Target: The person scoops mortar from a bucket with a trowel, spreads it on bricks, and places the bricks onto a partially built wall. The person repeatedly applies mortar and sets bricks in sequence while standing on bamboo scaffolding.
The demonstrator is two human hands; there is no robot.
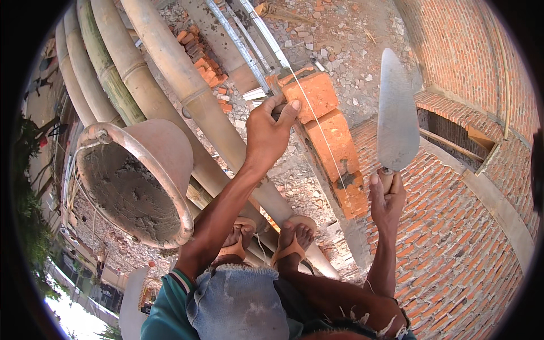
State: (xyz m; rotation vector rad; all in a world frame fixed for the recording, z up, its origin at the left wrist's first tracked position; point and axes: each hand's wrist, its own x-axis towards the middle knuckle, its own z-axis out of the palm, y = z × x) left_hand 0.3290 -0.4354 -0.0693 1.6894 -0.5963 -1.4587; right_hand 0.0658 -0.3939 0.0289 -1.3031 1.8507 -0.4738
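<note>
My left hand (270,136) grips the end of an orange brick (311,96), its thumb on the brick's face and its fingers curled at the left side, partly hidden. This brick lies at the far end of a short row of bricks (333,141) on top of a wall. A taut white string (324,134) runs along the row. In my right hand (388,201), closed round the handle, is a trowel (398,110) with its broad grey blade pointing away from me. Left of my forearm stands a bucket (186,153) holding grey mortar (133,190).
Thick bamboo poles (212,122) run beneath my sandalled feet (294,238). Far below lie rubble (340,34) and a stack of bricks (201,59). To the right rises a brick wall (453,249) with a rectangular opening (453,136). Metal bars (241,45) extend beyond the row.
</note>
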